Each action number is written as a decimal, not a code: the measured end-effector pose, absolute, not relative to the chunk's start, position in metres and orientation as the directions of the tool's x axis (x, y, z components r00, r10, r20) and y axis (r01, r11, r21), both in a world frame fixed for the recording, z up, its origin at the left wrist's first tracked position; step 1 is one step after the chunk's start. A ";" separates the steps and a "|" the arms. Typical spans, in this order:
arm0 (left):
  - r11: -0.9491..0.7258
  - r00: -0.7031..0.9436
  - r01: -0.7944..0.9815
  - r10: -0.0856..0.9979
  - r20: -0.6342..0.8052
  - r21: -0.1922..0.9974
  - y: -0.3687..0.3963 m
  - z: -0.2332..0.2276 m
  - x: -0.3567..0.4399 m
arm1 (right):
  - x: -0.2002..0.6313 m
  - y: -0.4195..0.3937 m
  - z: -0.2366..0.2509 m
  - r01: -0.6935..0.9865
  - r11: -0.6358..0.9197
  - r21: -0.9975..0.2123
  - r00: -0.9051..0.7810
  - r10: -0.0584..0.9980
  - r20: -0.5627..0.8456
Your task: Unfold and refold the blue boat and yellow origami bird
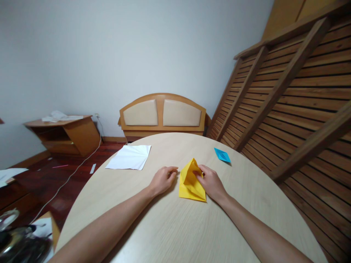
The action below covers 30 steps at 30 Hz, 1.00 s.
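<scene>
A folded sheet of yellow paper (190, 188) stands partly raised on the pale round table (164, 233), its upper flap lifted to a point. My right hand (211, 181) grips the flap at its right side, with the thumb inside the fold. To the left of the paper is my left hand (163, 180), resting on the tabletop with bent fingers apart from the thumb. A small gap separates its fingertips from the yellow paper, and nothing shows in it.
A creased white sheet (128, 157) lies at the table's far left. On the far right sits a small folded blue paper (222, 155). Beyond the table are a headboard (163, 128), a low wooden cabinet (79, 135) and a leaning slatted wooden frame (279, 87).
</scene>
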State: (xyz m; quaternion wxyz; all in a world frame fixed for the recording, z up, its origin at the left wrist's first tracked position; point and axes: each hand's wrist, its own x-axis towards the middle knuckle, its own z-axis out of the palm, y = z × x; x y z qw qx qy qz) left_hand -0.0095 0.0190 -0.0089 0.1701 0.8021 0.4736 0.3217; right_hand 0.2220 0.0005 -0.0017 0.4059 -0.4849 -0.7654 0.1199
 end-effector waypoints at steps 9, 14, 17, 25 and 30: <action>-0.556 0.454 0.501 0.821 0.346 0.663 0.018 -0.004 -0.009 | 0.223 -0.004 0.006 0.530 0.501 -0.684 -0.164 0.852 0.497; -0.447 0.414 0.379 0.865 0.283 0.810 0.019 -0.004 -0.009 | 0.224 -0.005 0.009 0.521 0.503 -0.690 -0.167 0.853 0.495; -0.411 0.398 0.348 0.878 0.264 0.843 0.021 -0.007 -0.009 | 0.226 -0.005 0.011 0.511 0.503 -0.697 -0.182 0.856 0.485; -0.396 0.328 0.365 0.902 0.282 0.843 0.024 -0.009 -0.010 | 0.230 -0.005 0.010 0.431 0.544 -0.720 -0.254 0.839 0.481; -0.391 0.302 0.363 0.908 0.290 0.846 0.024 -0.008 -0.009 | 0.232 -0.004 0.008 0.403 0.522 -0.752 -0.260 0.853 0.453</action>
